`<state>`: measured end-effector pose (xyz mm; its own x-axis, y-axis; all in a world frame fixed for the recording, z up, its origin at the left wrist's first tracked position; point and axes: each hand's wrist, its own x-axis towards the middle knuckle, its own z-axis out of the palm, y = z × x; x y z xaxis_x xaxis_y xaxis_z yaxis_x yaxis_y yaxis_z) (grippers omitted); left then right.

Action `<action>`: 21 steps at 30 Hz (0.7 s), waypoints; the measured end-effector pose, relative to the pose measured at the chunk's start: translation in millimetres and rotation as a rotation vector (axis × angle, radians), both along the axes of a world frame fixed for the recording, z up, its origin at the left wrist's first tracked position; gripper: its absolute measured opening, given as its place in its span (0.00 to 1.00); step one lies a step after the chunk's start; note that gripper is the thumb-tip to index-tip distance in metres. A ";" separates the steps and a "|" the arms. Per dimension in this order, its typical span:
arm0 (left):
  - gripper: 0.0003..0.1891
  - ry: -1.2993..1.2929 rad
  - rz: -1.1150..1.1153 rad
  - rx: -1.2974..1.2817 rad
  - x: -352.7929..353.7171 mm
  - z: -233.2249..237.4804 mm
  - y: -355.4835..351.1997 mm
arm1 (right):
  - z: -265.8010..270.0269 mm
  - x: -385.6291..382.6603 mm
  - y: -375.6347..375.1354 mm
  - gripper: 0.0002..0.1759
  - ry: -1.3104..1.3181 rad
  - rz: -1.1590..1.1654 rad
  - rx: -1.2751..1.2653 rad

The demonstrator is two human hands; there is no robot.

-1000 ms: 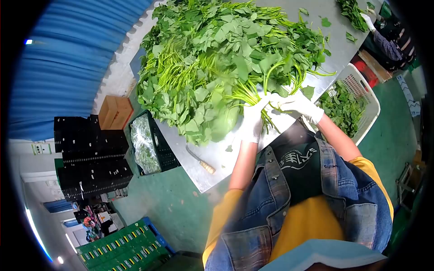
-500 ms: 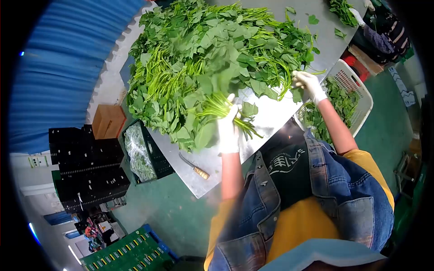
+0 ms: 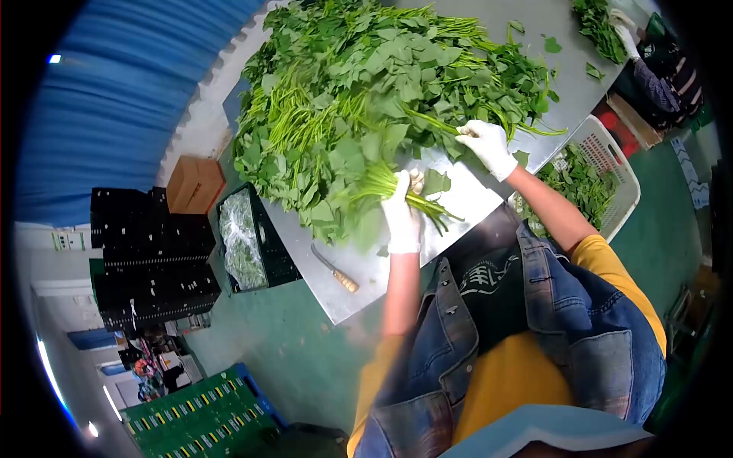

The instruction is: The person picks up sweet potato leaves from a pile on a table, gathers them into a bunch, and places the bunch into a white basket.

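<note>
My left hand (image 3: 402,214), in a white glove, is closed round a bunch of green stems (image 3: 379,183); the leafy ends point left and the cut ends stick out to the right. My gloved right hand (image 3: 489,146) pinches the end of a leafy stem (image 3: 430,120) at the near edge of the big leaf pile (image 3: 328,99). The pile lies on a metal table (image 3: 477,200). A curved knife with a wooden handle (image 3: 345,281) rests near the table's corner, left of my left hand.
At the right stands a white basket (image 3: 628,187) with greens in it. A co-worker's gloved hand (image 3: 624,32) holds greens at the top right. To the left are a crate with a bagged bundle (image 3: 240,240), a cardboard box (image 3: 195,185) and black crates (image 3: 156,294).
My right hand has moved left from the pile's right end and now grips a leafy stem. My left hand still holds its bunch. The view has shifted slightly.
</note>
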<state>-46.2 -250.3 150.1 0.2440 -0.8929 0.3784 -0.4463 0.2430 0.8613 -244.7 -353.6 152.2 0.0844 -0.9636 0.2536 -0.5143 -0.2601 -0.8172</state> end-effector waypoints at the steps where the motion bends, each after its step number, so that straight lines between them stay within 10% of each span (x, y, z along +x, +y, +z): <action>1: 0.08 -0.541 0.013 -0.101 1.3 -13.1 -1.6 | 10.6 3.9 9.6 0.06 0.049 0.058 -0.159; 5: 0.10 1.204 0.080 0.238 -3.0 -6.0 -12.6 | 38.4 8.7 32.2 0.05 0.312 0.205 -0.565; 17: 0.09 0.924 0.068 0.271 -21.2 36.3 -20.5 | 49.5 -7.2 54.6 0.27 0.328 0.277 -0.420; 21: 0.06 0.846 -0.006 0.298 -29.8 25.7 -27.0 | 58.2 6.3 27.7 0.26 0.117 0.304 0.341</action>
